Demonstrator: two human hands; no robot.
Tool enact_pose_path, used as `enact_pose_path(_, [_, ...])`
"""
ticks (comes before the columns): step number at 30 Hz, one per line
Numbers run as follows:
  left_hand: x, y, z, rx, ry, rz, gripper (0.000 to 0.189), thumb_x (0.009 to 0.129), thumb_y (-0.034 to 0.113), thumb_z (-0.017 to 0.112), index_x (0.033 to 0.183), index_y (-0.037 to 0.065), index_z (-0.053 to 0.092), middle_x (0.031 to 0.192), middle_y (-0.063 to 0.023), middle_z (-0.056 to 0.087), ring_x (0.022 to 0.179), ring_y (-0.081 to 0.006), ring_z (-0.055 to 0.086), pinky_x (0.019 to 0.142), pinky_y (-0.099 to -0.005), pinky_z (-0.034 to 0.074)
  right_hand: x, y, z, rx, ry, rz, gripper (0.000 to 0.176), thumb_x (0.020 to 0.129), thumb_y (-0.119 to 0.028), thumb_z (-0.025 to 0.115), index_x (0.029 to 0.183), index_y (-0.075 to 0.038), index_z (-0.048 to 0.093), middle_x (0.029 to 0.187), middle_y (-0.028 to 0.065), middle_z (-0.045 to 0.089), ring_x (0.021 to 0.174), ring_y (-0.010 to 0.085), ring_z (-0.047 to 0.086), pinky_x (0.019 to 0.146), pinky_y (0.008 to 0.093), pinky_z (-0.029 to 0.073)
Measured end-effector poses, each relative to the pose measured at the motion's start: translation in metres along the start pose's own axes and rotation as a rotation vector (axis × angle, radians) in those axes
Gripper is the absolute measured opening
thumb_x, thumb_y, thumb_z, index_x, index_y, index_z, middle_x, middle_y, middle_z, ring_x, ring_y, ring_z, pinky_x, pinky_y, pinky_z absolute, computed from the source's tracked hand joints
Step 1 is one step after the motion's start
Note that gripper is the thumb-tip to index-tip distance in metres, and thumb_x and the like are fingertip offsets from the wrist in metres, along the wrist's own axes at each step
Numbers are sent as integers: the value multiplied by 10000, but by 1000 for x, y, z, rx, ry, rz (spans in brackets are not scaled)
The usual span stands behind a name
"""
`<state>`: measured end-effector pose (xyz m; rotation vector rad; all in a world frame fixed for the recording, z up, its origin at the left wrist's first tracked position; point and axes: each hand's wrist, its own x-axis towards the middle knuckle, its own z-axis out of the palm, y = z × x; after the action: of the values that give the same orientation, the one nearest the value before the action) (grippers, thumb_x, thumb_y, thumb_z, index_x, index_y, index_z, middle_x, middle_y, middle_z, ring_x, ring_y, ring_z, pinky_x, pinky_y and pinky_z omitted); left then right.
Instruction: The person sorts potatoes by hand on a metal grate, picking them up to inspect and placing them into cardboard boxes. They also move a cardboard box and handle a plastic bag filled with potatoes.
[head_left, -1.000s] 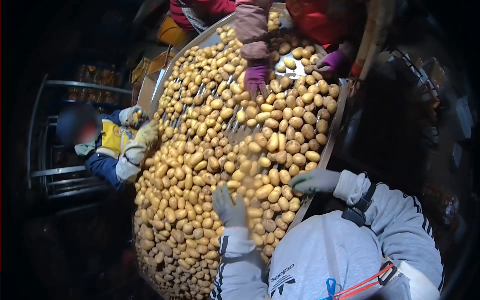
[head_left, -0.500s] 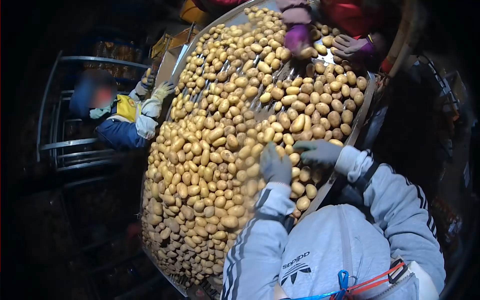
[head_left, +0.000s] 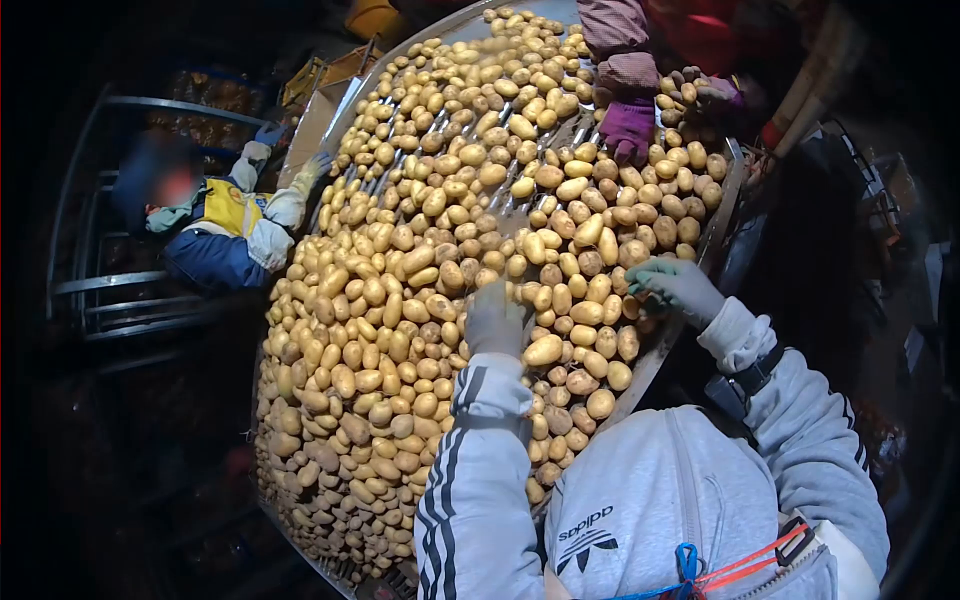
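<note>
A thick layer of pale yellow potatoes (head_left: 380, 330) covers a broad metal roller table (head_left: 640, 388). Over the middle of them is my left hand (head_left: 495, 322) in a grey glove, its fingers blurred and partly hidden among the potatoes. Whether it grips one cannot be seen. My right hand (head_left: 685, 288), gloved in grey with greenish fingertips, hovers by the table's right edge. Its fingers are loosely bent and apart, with no potato visible in them, just above the potatoes there.
Across the table, a co-worker's purple-gloved hand (head_left: 630, 130) reaches onto the potatoes, the other hand (head_left: 715, 92) beside it. At the left edge stands a co-worker in a yellow vest (head_left: 232, 206), near a metal railing (head_left: 115, 282). Rollers (head_left: 380, 180) show between potatoes.
My left hand has moved left across the potatoes, and my right hand right, so they are farther apart. The co-worker's purple-gloved hand has come nearer. The view has shifted slightly.
</note>
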<state>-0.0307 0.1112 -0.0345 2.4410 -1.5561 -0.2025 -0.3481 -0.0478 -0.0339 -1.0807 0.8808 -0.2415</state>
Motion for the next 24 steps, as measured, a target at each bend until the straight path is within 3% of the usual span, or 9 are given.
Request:
enact_pose_path(6, [25,22,1,173,-196,-109,473,826,219,782,1282,119,711,1223,-138,674,1092,-348,678,961,-464,552,-31,-10,37,156,-61,73,302,1031,-219,650,1218,1,739,1069,42,761,935,108,700,799,238,565])
enact_pose_path(9, [21,-20,22,-244,-35,-82,465,778,201,826,1216,67,749,1118,-154,732,986,-295,720,898,-413,583,-36,-3,44,230,-128,127,319,1065,-265,617,1220,-16,742,1083,71,762,940,132,724,806,258,585])
enact_pose_path(10, [15,27,-27,-699,-141,-416,416,796,130,836,1191,29,756,1030,-116,764,905,-196,717,819,-324,591,-33,6,46,246,-140,136,330,1073,-281,603,1234,-26,738,1094,80,761,921,137,731,787,261,595])
enact_pose_path(13, [-9,55,-52,-1260,-353,-438,372,862,49,794,1227,13,738,1007,-52,752,871,-120,691,771,-257,576,-41,-7,62,294,-173,254,413,1101,-340,538,1387,-64,646,1170,109,735,825,181,757,662,287,634])
enact_pose_path(15, [-28,67,-59,-1177,-540,-390,377,916,47,761,1288,17,708,1032,-35,740,919,-113,690,815,-251,565,-38,0,71,345,-168,312,449,1104,-350,528,1450,-73,593,1199,112,723,799,197,760,624,295,640])
enact_pose_path(17, [-34,51,-39,-923,-236,-56,407,866,101,772,1261,21,714,1107,-121,712,958,-216,692,841,-319,557,-35,10,67,385,-227,270,466,1095,-342,540,1476,-75,571,1183,96,719,794,202,752,643,295,639])
enact_pose_path(20, [-45,24,-29,-644,-320,-137,520,843,132,787,1342,46,667,1224,-197,682,1134,-333,675,996,-390,539,-35,17,61,328,-203,201,434,1069,-323,589,1416,-65,624,1142,85,726,799,179,738,665,283,621])
enact_pose_path(23, [-65,41,-28,-172,-210,147,749,840,202,788,1530,98,516,1400,-178,636,1249,-348,638,1099,-422,493,-22,31,56,180,-80,107,383,1039,-301,636,1323,-49,683,1090,80,734,804,176,734,666,272,599])
enact_pose_path(24, [-71,47,-22,-80,-186,174,859,823,260,761,1597,123,414,1429,-239,601,1286,-433,587,1138,-479,451,-17,26,57,120,-46,60,364,1036,-282,636,1303,-41,692,1079,74,735,821,163,732,678,264,593])
